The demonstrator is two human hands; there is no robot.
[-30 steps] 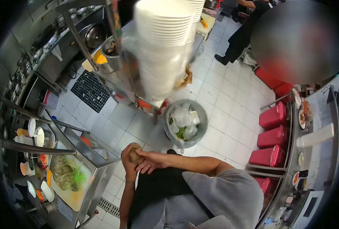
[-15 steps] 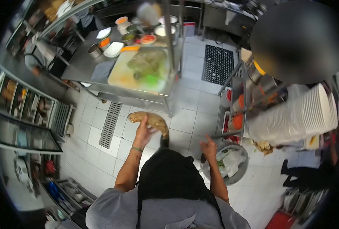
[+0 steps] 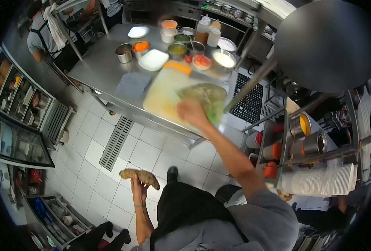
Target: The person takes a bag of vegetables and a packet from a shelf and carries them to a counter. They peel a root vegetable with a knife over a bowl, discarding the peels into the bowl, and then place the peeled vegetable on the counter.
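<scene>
My left hand (image 3: 139, 189) is wrapped round a long, mottled brown item like a seeded bread loaf (image 3: 131, 175), held low above the floor tiles. My right hand (image 3: 192, 112) reaches over the white cutting board (image 3: 158, 94), beside a clear plastic bag (image 3: 204, 95) with green contents. Motion blurs its fingers, so whether they grip the bag does not show. An orange-handled knife (image 3: 178, 67) lies across the far edge of the board. Left of the board is a folded grey-blue cloth (image 3: 133, 85).
The steel table (image 3: 100, 69) also carries a white dish (image 3: 153, 60), metal pots of sauce (image 3: 177, 51) and squeeze bottles (image 3: 202, 30). A shelf rack with stacked white containers (image 3: 319, 180) stands right. Another person (image 3: 47, 33) works at far left. A floor drain (image 3: 116, 142) crosses the tiles.
My right hand has moved from beside the bin up over the cutting board. My left hand, still holding the brown item, now appears lower and further left. The view has shifted toward the table.
</scene>
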